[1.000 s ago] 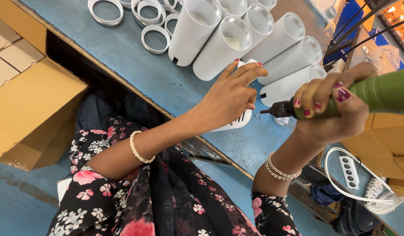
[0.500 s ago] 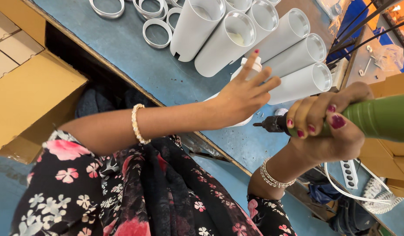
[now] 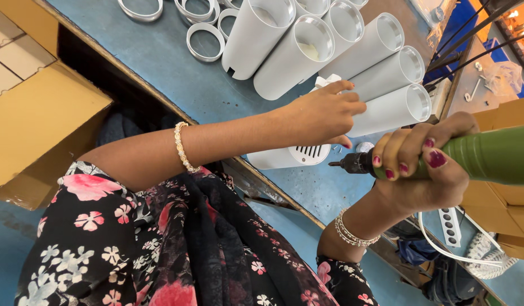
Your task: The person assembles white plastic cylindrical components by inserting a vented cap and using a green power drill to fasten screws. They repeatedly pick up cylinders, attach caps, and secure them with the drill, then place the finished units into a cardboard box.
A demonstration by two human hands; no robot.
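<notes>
We look down on a blue worktable (image 3: 177, 73) where a row of white cylindrical housings (image 3: 341, 51) lies on its side, open mouths turned toward the right and long axes running from near-left to far-right. A few loose white rings (image 3: 204, 41) sit at the far left of the table, and brown cardboard cartons (image 3: 35, 107) stand off to the left.

Our left hand (image 3: 321, 110) reaches across the table with fingers held loosely together and curled down, resting on a white vented housing part (image 3: 290, 156) that lies at the table's near edge, just under the palm and touching the nearest tube. Its slotted grille faces us.

Our right hand (image 3: 423, 170) is wrapped tight around a green electric screwdriver (image 3: 488, 156), whose long axis runs almost level, the dark bit (image 3: 337, 164) pointing left. That tip sits just right of the vented part, close beside it but not touching. The left hand is the nearer one, already on the part.
</notes>
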